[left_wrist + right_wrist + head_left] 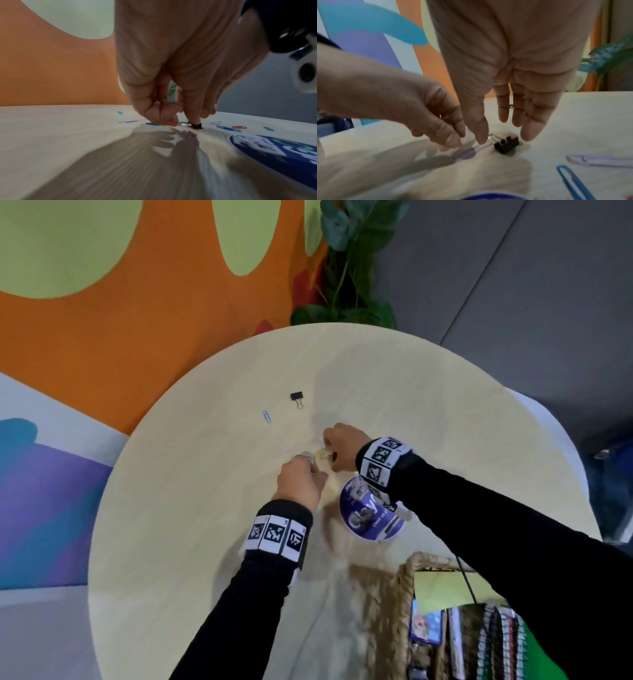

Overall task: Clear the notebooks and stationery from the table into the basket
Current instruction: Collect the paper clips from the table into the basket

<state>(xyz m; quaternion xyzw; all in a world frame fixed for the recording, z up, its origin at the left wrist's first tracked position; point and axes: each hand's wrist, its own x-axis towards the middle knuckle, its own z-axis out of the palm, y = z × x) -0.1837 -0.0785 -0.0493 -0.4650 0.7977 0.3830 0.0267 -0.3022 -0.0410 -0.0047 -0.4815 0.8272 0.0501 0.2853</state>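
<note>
A small black binder clip [506, 144] lies mid-table with a lilac paperclip [467, 152] beside its wire handle. My left hand [457, 136] comes in from the left, and its thumb and forefinger pinch the lilac paperclip. My right hand [505, 135] hangs over the binder clip with straight fingers, its thumb touching the wire handle. In the head view both hands [306, 460] [329, 446] meet at the table's middle. A second binder clip [296, 398] and a blue paperclip [267, 416] lie farther off. The woven basket [404, 587] stands at the near right with notebooks inside.
More paperclips lie loose to the right: blue [228, 128], red [238, 127], teal [268, 128], and a lilac one [599, 161]. A round purple printed disc [371, 518] lies under my right wrist. A leafy plant [352, 261] stands behind the round table [171, 508].
</note>
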